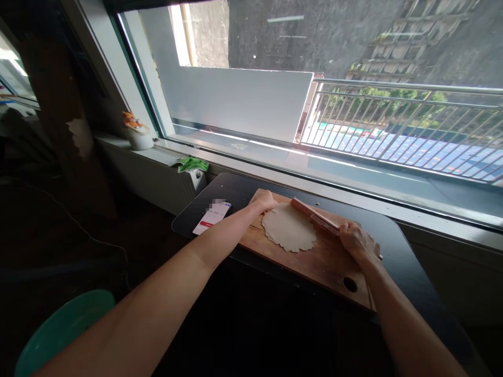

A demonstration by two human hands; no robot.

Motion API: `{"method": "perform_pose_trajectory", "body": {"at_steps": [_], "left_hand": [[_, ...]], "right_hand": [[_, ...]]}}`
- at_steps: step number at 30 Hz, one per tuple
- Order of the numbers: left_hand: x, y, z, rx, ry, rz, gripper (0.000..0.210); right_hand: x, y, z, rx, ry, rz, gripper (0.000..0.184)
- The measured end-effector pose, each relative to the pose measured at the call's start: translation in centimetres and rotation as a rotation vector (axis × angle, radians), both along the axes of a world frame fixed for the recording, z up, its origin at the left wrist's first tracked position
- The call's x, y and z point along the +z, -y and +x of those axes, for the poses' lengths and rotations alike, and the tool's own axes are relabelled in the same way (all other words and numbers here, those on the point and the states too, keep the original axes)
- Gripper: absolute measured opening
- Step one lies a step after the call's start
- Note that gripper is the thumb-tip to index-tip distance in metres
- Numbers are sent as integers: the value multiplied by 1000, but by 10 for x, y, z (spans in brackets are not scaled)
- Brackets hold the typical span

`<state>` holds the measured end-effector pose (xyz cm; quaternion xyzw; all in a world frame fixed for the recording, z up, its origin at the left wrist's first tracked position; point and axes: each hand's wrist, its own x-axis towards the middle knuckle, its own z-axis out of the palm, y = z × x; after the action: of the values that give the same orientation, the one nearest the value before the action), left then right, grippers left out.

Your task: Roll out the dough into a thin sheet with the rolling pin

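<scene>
Right hand [358, 242] wrapped round rolling pin [314, 216] end, pin lying diagonally across dough's [288, 228] far edge; left hand [262, 200] flat, pressing dough's left rim on cutting board [322, 262].

Left hand [262, 200] on flat dough [289, 227], right hand [358, 242] gripping rolling pin [314, 215], wooden board [314, 262], phone [212, 217] nearby

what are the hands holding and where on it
The right hand grips the rolling pin at its near end; the left hand rests at the dough edge.
</scene>
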<state>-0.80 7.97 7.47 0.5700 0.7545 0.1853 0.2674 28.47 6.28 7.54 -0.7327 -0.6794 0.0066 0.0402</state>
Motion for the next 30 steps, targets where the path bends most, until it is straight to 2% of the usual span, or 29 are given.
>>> {"method": "perform_pose_trajectory", "body": {"at_steps": [3, 9, 12, 14, 18, 22, 26, 30], "left_hand": [[-1, -3, 4, 35, 1, 37, 25], [-3, -7, 4, 57, 29, 83, 16], [-3, -6, -1, 58, 73, 70, 20], [-1, -3, -6, 43, 113, 42, 30], [-1, 13, -10, 32, 179, 6, 65], [-15, 46, -1, 18, 258, 20, 84], [-29, 77, 10, -49, 391, 91, 95], [-20, 76, 18, 21, 271, 217, 90]], "right_hand": [[1, 3, -4, -112, -57, -62, 61], [0, 3, -5, -142, -123, -89, 59], [-3, 4, -4, -140, -135, -77, 58], [-3, 4, -5, -128, -151, -58, 58], [-1, 6, -9, -142, -171, -63, 57], [2, 8, -11, -151, -164, -70, 55], [3, 12, -13, -156, -159, -68, 54], [3, 13, -13, -163, -155, -43, 52]]}}
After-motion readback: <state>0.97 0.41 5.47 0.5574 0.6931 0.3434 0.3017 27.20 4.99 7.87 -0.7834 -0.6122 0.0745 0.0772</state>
